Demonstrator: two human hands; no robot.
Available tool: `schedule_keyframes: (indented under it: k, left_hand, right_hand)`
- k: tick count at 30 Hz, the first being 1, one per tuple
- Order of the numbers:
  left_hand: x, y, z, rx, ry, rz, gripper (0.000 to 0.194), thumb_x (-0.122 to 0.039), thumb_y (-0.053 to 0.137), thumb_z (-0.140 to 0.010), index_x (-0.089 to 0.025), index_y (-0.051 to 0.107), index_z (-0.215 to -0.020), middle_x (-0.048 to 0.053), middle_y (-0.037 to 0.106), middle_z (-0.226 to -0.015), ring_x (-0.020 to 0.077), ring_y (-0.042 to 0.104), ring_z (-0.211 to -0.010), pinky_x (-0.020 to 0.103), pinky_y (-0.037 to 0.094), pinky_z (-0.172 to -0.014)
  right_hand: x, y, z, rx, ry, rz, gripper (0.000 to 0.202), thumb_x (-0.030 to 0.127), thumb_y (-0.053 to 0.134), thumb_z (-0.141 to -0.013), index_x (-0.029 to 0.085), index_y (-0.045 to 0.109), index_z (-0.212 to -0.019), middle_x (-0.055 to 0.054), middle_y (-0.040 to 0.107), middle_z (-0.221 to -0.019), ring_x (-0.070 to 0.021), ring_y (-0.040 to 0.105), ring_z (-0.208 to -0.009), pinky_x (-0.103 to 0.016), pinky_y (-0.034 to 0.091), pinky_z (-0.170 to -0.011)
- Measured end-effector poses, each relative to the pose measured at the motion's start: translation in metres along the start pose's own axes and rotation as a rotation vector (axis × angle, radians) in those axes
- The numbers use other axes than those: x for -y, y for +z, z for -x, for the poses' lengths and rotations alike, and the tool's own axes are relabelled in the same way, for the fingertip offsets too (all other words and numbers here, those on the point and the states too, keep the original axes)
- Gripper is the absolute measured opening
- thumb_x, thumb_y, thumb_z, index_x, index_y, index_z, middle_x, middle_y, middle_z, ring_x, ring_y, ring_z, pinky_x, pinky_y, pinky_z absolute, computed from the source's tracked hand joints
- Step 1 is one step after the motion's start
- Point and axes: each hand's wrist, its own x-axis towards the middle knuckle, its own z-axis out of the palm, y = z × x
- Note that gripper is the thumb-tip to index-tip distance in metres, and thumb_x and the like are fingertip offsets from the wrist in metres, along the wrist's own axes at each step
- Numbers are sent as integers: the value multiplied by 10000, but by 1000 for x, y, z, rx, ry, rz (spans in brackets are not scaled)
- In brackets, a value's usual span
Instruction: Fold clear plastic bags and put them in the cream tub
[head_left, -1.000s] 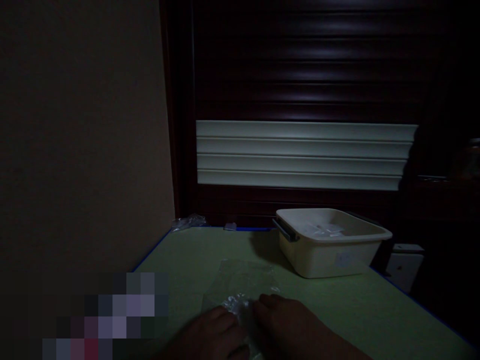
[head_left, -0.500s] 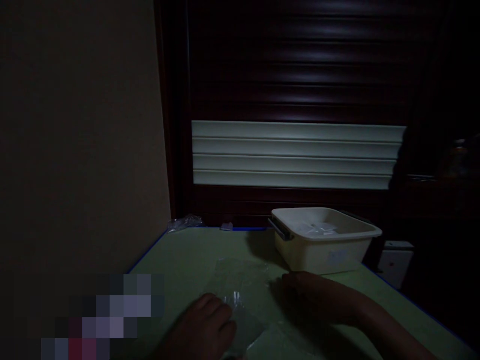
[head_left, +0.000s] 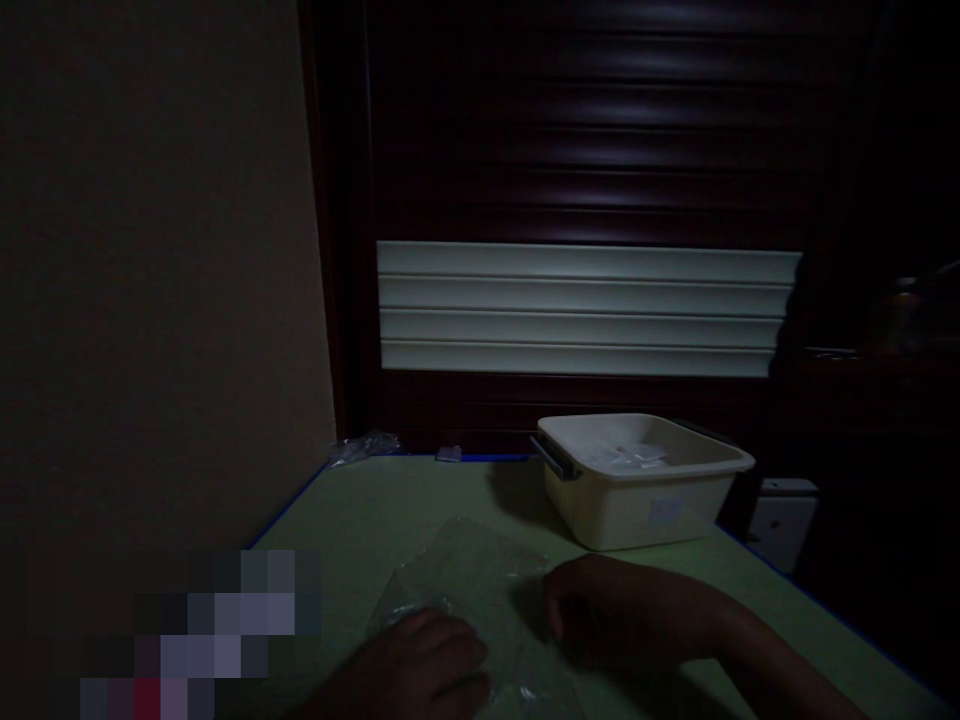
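A clear plastic bag (head_left: 480,560) lies on the green table (head_left: 360,510) in front of me. My left hand (head_left: 424,665) rests on its near left part, fingers bent and close together; whether they pinch the film is too dark to tell. At the bag's right edge is my right hand (head_left: 611,610), its fingers curled downward; anything between its fingertips is hidden in shadow. Behind my right hand stands a white tub (head_left: 637,510) with dark handles, holding clear plastic packets (head_left: 634,456).
Crumpled clear plastic (head_left: 366,447) and a small flat packet (head_left: 449,454) sit at the table's back edge. A wall (head_left: 165,300) borders the left. Beyond the table's right edge stands a white box-like object (head_left: 782,525). Dark slatted panels rise behind.
The bag has shifted and spread differently under my left hand, which is slightly lower and further right. My right hand has moved a little left and down, toward the bag.
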Motion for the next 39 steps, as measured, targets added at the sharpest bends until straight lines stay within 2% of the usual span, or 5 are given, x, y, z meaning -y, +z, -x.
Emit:
schedule_keyframes:
  k: [7, 14, 18, 27, 39]
  left_hand:
    - [0, -7, -3, 119, 17, 72, 146, -236, 701, -852, -183, 568, -823, -35, 649, -831, 118, 577, -756, 225, 430, -698]
    - [-7, -17, -9, 174, -126, 94, 174, -209, 733, -826, -188, 580, -905, -31, 662, -885, 123, 599, -803, 229, 445, -752]
    - [-11, -22, -9, 212, -265, 172, 207, -198, 765, -794, -180, 584, -893, -39, 669, -876, 120, 616, -816, 220, 457, -789]
    - [-8, -15, -5, 185, -184, 152, 192, -210, 752, -809, -185, 572, -871, -25, 669, -868, 130, 611, -811, 237, 452, -789]
    - [-8, -18, -6, 248, -302, 269, 134, -249, 699, -856, -180, 591, -895, -13, 663, -872, 153, 599, -832, 250, 465, -800]
  right_hand:
    - [-1, 6, -7, 110, 35, -168, 230, -47, 655, -647, 151, 697, -756, 73, 528, -606, -80, 523, -598, -161, 394, -565]
    - [3, 10, -10, 135, -46, -126, 239, -80, 599, -646, 146, 677, -644, 71, 531, -591, -83, 518, -595, -158, 383, -575]
    - [8, 10, -8, 136, -79, -15, 222, -71, 593, -651, 133, 680, -655, 58, 547, -621, -88, 523, -616, -161, 378, -578]
    - [13, 4, 1, 48, -79, 51, 184, 25, 611, -718, 132, 672, -855, -11, 594, -866, -115, 547, -743, -188, 397, -627]
    - [-6, 12, -13, -17, -12, 1, 169, 51, 515, -744, 142, 626, -832, 10, 577, -741, -113, 509, -663, -202, 370, -583]
